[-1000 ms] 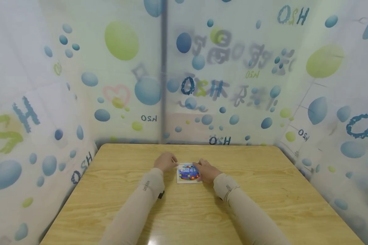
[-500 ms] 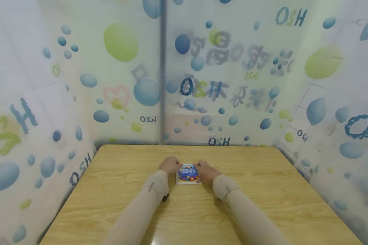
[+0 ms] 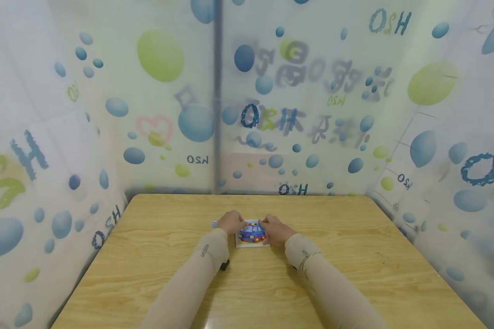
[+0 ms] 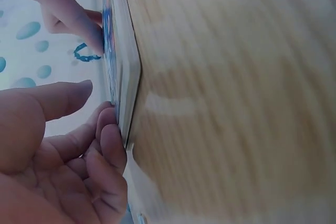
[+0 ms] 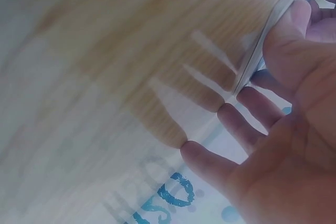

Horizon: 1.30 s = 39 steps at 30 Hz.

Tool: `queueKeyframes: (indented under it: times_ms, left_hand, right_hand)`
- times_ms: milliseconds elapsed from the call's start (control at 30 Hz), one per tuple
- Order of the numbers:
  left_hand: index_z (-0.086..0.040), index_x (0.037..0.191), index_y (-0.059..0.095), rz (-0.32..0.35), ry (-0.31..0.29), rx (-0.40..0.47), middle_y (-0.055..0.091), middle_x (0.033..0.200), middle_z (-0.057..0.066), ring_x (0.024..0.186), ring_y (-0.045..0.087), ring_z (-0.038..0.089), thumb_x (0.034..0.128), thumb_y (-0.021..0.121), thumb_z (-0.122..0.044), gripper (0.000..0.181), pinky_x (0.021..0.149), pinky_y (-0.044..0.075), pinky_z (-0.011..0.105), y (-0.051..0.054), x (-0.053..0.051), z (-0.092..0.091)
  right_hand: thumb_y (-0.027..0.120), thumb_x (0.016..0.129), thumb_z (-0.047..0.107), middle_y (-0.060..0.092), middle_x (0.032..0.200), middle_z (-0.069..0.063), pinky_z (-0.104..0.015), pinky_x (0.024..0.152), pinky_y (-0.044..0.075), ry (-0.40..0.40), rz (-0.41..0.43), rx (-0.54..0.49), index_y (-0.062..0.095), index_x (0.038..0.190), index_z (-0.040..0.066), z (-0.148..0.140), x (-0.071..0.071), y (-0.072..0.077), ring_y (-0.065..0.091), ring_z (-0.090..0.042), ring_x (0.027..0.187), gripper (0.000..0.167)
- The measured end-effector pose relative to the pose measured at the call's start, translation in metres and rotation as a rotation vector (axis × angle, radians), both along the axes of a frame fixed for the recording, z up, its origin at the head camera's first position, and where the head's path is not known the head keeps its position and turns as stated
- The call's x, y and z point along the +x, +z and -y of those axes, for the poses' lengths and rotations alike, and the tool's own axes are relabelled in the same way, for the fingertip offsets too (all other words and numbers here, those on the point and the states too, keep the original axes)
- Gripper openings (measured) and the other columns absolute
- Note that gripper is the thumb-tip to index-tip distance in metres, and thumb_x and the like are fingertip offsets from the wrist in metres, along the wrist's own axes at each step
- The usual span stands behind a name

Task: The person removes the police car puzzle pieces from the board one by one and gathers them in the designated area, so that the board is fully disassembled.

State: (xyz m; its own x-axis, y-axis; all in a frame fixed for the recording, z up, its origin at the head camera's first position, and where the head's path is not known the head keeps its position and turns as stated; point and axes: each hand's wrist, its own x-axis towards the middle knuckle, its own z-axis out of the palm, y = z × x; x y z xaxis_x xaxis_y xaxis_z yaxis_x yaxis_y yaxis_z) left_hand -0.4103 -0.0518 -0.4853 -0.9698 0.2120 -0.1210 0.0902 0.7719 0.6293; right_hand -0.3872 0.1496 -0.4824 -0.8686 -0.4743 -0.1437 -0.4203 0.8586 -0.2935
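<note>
A square picture board (image 3: pixel 251 232) with a blue cartoon car and a white rim lies flat on the wooden table. My left hand (image 3: pixel 232 222) is at its far left corner. In the left wrist view, the left fingers (image 4: pixel 111 142) are bent and touch the board's edge (image 4: pixel 128 74), while the thumb stands apart from it. From the right side my right hand (image 3: pixel 276 230) holds the board, thumb at the near edge and index finger over the face. Its other fingertips (image 5: pixel 191 150) rest on the table. A small light-blue thing (image 3: pixel 214 224) shows left of the left hand; its kind is unclear.
The wooden table (image 3: pixel 333 274) reaches back to a curtain (image 3: pixel 313 91) printed with blue and green drops and letters. Curtain panels also flank the table on the left and right.
My left hand has moved right and a little nearer, onto the board's far left corner. The small light-blue thing has come into view beside it. The right hand has stayed at the board's right side.
</note>
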Motion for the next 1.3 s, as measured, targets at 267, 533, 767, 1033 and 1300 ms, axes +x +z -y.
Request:
queueKeyframes:
  times_ms: [267, 533, 767, 1033, 1300]
  left_hand:
    - [-0.015, 0.052, 0.043, 0.004, 0.013, -0.017, 0.035, 0.048, -0.007, 0.044, 0.031, 0.008, 0.0927, 0.069, -0.019, 0.048, 0.042, 0.027, 0.021, 0.005, 0.004, -0.005]
    - [-0.015, 0.054, 0.041, -0.023, 0.021, -0.097, 0.033, 0.049, -0.006, 0.045, 0.03, 0.009, 0.0921, 0.071, -0.02, 0.049, 0.043, 0.027, 0.022, 0.004, 0.003, -0.01]
    - [-0.015, 0.058, 0.042, -0.029, 0.028, -0.121, 0.037, 0.054, -0.004, 0.049, 0.035, 0.01, 0.093, 0.072, -0.022, 0.047, 0.046, 0.032, 0.024, 0.009, 0.005, -0.012]
    - [-0.015, 0.053, 0.039, -0.009, 0.022, -0.113, 0.033, 0.048, -0.006, 0.044, 0.03, 0.008, 0.0938, 0.073, -0.025, 0.054, 0.042, 0.027, 0.022, 0.008, 0.003, -0.013]
    - [-0.015, 0.056, 0.044, -0.039, 0.025, -0.121, 0.041, 0.055, -0.004, 0.051, 0.04, 0.011, 0.0939, 0.073, -0.031, 0.05, 0.049, 0.036, 0.025, 0.008, 0.004, -0.014]
  right_hand:
    - [0.074, 0.094, 0.019, 0.052, 0.132, -0.015, -0.047, 0.106, 0.046, 0.011, -0.03, -0.013, 0.046, 0.149, 0.004, 0.0, -0.002, -0.001, 0.053, -0.03, 0.12, 0.064]
    - [0.074, 0.094, 0.018, 0.053, 0.124, -0.013, -0.045, 0.101, 0.048, 0.013, -0.042, -0.036, 0.051, 0.144, 0.001, 0.001, -0.001, -0.002, 0.054, -0.026, 0.11, 0.057]
    - [0.078, 0.09, 0.025, 0.051, 0.115, -0.012, -0.043, 0.098, 0.049, 0.107, -0.191, 0.083, 0.048, 0.145, 0.007, 0.0, -0.002, -0.004, 0.054, -0.025, 0.105, 0.065]
    - [0.075, 0.093, 0.018, 0.048, 0.106, -0.007, -0.039, 0.083, 0.047, 0.156, -0.124, 0.001, 0.058, 0.137, 0.023, -0.003, 0.001, -0.002, 0.049, -0.022, 0.095, 0.048]
    - [0.076, 0.093, 0.022, 0.05, 0.112, -0.011, -0.043, 0.092, 0.05, 0.147, -0.139, 0.023, 0.05, 0.145, 0.01, -0.004, -0.001, -0.004, 0.052, -0.025, 0.101, 0.06]
